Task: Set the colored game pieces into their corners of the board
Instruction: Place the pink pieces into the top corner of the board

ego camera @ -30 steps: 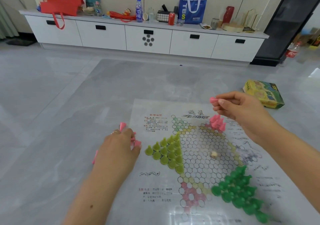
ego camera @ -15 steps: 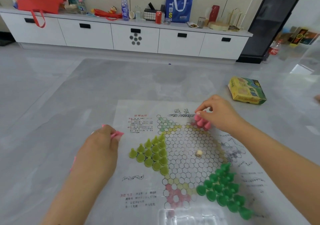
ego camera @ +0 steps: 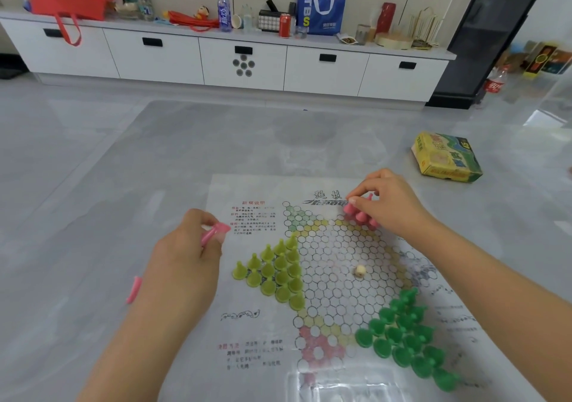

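The left hand (ego camera: 182, 256) grips pink pieces (ego camera: 213, 234) — the top one lies sideways, base toward the board (ego camera: 253, 284). The right hand (ego camera: 387, 206) pinches an upright pink piece (ego camera: 350, 207) at the pink cluster (ego camera: 362, 217). Between the hands stand yellow-green cones (ego camera: 275, 273); dark green ones (ego camera: 405, 339) nearer the right forearm.

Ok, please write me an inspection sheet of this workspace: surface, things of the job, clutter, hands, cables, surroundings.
Surface: grey floor with the game board sheet flat on it.
Job's things: yellow-green pieces fill the left corner; dark green pieces fill the right corner; pink pieces stand at the far corner.
Clutter: small beige die on the board centre; yellow box off the board.
Hands: left hand holds loose pink pieces; right hand pinches one at the pink group.
Cables: nothing seen.
Surroundings: white cabinet with bags and bottles.
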`<control>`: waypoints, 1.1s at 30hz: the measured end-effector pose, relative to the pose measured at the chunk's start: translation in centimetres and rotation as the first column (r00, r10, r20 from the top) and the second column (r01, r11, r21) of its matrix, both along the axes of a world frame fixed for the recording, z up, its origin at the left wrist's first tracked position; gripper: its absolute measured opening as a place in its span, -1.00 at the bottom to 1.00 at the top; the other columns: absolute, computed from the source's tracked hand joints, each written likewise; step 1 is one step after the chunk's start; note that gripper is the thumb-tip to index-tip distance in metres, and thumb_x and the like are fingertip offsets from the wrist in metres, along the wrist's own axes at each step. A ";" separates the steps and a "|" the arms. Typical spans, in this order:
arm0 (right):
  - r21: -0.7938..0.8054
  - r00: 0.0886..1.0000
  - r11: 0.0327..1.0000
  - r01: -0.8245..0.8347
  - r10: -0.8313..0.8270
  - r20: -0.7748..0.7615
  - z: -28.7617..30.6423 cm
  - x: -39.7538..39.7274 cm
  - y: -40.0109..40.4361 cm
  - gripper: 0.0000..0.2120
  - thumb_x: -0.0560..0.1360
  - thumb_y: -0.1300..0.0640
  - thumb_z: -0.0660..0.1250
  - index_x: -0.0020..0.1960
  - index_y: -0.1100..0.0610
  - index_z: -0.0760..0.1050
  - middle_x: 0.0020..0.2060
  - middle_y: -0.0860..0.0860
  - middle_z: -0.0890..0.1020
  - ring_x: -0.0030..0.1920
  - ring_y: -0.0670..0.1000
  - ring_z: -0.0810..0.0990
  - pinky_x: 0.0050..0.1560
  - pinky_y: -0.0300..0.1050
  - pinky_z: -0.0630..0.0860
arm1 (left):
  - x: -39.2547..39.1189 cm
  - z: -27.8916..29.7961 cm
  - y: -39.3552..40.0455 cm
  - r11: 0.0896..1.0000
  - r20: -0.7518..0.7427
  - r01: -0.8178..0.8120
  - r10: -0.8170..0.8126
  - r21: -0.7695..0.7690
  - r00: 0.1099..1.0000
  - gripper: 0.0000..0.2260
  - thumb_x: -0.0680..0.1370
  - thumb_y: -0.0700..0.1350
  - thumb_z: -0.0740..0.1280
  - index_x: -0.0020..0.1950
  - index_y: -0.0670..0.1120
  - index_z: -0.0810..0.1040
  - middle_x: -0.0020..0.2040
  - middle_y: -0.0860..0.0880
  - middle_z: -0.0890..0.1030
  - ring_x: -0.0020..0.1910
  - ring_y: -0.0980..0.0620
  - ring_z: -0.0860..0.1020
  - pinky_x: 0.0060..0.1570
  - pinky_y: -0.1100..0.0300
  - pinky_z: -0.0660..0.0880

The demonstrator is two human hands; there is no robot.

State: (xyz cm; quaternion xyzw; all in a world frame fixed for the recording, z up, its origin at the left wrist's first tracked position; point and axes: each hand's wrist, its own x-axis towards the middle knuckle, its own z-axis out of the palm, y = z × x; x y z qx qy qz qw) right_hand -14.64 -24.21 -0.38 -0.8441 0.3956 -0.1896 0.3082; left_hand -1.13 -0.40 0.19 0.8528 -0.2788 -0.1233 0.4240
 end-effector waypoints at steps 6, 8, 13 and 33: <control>-0.029 1.000 0.999 -0.013 0.012 -0.013 0.0 -0.3 0.0 -0.88 0.43 0.21 0.37 -0.26 0.10 0.62 -0.06 -0.05 0.45 -0.39 -0.08 0.57 -0.38 -0.23 0.54 | 0.0 -0.1 0.1 0.999 -0.002 0.001 -0.001 -0.032 1.000 -0.88 0.58 -0.09 0.15 0.05 0.12 0.40 -0.13 -0.02 0.57 -0.17 0.08 0.51 -0.17 0.16 0.37; -0.054 0.999 0.998 -0.021 0.020 -0.029 0.0 -0.4 0.0 -0.88 0.43 0.21 0.38 -0.26 0.10 0.62 -0.04 -0.03 0.45 -0.38 -0.09 0.57 -0.34 -0.21 0.54 | -0.1 0.1 0.0 0.999 0.012 0.006 -0.006 -0.051 1.000 -0.87 0.57 -0.13 0.14 0.01 0.09 0.42 -0.18 -0.03 0.56 -0.24 0.11 0.49 -0.33 0.24 0.32; -0.074 0.998 0.996 -0.040 0.036 -0.054 0.0 -0.5 -0.2 -0.83 0.43 0.20 0.37 -0.31 0.03 0.58 -0.09 -0.07 0.44 -0.26 -0.08 0.55 -0.29 -0.19 0.54 | -0.1 0.1 -0.2 0.996 0.014 0.016 -0.015 -0.082 1.000 -0.89 0.58 -0.11 0.15 0.01 0.04 0.44 -0.21 -0.01 0.55 -0.24 0.04 0.51 -0.38 0.27 0.30; -0.242 0.918 0.893 -0.380 0.397 0.025 3.9 0.7 6.6 -0.85 0.50 0.09 0.26 0.04 -0.03 0.56 -0.18 -0.22 0.50 -0.22 -0.23 0.50 -0.22 -0.44 0.39 | -1.7 1.7 -1.2 0.924 -0.602 -0.100 -0.156 -0.370 0.783 -0.83 0.57 -0.15 0.20 -0.20 -0.13 0.47 -0.47 0.07 0.50 -0.58 0.18 0.26 -0.63 0.41 0.23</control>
